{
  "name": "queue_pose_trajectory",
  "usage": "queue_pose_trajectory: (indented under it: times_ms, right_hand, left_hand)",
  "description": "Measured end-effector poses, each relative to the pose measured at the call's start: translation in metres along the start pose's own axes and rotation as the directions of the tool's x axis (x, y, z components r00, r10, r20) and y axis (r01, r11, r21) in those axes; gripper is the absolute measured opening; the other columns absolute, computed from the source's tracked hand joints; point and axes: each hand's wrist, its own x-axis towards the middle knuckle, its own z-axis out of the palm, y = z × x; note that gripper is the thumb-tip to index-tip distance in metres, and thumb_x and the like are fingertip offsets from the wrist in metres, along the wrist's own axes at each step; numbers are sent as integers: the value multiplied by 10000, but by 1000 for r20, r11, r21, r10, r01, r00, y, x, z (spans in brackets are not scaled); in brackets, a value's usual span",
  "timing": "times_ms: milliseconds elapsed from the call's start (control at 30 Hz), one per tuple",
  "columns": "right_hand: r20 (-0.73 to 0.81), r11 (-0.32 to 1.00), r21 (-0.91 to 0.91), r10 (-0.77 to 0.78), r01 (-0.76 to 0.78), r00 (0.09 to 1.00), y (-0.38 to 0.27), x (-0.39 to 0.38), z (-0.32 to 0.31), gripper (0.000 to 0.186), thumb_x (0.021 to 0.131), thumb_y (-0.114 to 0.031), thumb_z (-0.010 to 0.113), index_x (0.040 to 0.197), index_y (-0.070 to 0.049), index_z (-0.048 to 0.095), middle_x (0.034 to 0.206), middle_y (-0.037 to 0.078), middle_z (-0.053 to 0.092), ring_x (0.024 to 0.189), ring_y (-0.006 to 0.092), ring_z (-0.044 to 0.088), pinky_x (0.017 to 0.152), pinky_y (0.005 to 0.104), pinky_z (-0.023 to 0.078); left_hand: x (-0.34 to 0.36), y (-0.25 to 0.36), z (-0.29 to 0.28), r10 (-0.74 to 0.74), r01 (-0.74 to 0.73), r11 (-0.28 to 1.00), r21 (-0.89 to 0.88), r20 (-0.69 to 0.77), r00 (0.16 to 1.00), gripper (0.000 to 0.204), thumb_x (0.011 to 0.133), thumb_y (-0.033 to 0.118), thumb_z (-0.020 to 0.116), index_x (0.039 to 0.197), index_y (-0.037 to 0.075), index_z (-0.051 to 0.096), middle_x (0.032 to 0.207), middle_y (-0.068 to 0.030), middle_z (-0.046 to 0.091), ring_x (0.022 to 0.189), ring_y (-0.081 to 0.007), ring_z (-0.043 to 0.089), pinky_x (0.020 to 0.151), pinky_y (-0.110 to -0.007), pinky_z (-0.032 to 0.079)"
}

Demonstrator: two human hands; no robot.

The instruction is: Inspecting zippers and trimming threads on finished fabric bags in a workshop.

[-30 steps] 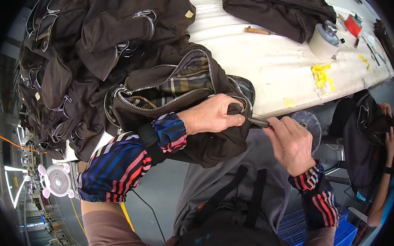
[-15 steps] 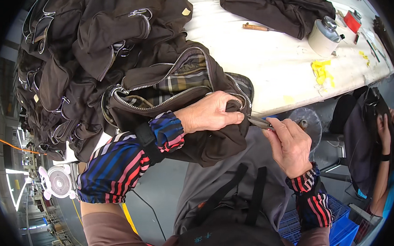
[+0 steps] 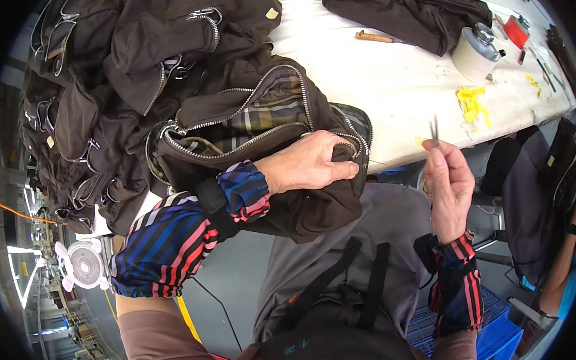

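A dark brown bag point(image 3: 231, 140) lies at the table's near edge, its zipped compartment open on a plaid lining point(image 3: 275, 104). My left hand point(image 3: 308, 161) grips the fabric at the bag's right end, near a zipper, its thumb bent over the edge. To the right, apart from the bag, my right hand point(image 3: 450, 185) holds small metal snips point(image 3: 434, 130) with the tips pointing up, over the table edge.
A pile of similar bags point(image 3: 97, 92) covers the left. On the white table point(image 3: 378, 74) are a folded bag point(image 3: 401, 16), a wooden-handled tool point(image 3: 373, 38), two cans point(image 3: 470, 56) and yellow scraps point(image 3: 472, 103). Beyond stand a fan point(image 3: 85, 264), blue crate point(image 3: 492, 331) and co-worker's arm point(image 3: 560, 272).
My right hand has lifted away from the bag, up and to the right, turning the snips upright. My left hand stays on the bag, very slightly higher.
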Motion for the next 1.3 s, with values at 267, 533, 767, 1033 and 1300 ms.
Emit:
queue_pose_trajectory:
  times_ms: [267, 533, 767, 1033, 1300]
  right_hand:
    - [84, 657, -685, -360, 316, 929, -5, 60, 10, 350, 828, -137, 627, 1129, 7, 519, 843, 78, 534, 698, 142, 480, 628, 265, 412]
    - [267, 913, -385, -31, 136, 963, 15, 5, 35, 165, 817, -125, 655, 792, 15, 571, 555, 8, 515, 491, 40, 423, 452, 215, 371]
    - [292, 963, -167, 253, -212, 922, 18, 1, 24, 102, 857, -73, 577, 917, 9, 592, 687, -13, 568, 607, 47, 515, 545, 194, 426]
    - [267, 957, -277, 166, -90, 949, 20, 2, 36, 81, 851, -63, 590, 878, 13, 598, 729, -4, 593, 606, 39, 516, 547, 188, 432]
    - [154, 965, -217, 182, -147, 971, 31, -15, 28, 66, 850, -30, 564, 878, 18, 599, 695, 13, 586, 613, 59, 540, 567, 200, 445]
  left_hand:
    - [1, 5, 2, -57, 61, 994, -91, 52, 997, 225, 852, 161, 580, 699, 26, 487, 602, 65, 385, 563, -25, 313, 461, -228, 263]
    - [-3, -1, 1, -28, 28, 997, -67, -4, 1000, 219, 843, 159, 577, 687, 39, 482, 589, 58, 381, 550, -30, 315, 453, -236, 275]
    - [0, 4, 5, -73, 73, 996, -44, -5, 997, 221, 837, 162, 573, 692, 24, 479, 566, 45, 372, 549, -37, 316, 458, -242, 281]
    - [-2, 5, 6, -136, 136, 985, -104, 11, 991, 197, 849, 163, 563, 720, 20, 521, 541, 39, 397, 455, -41, 332, 401, -247, 284]
    - [-1, -3, 6, -70, 70, 998, -8, -33, 997, 184, 831, 168, 573, 742, 12, 532, 531, 23, 412, 460, -51, 342, 409, -254, 294]
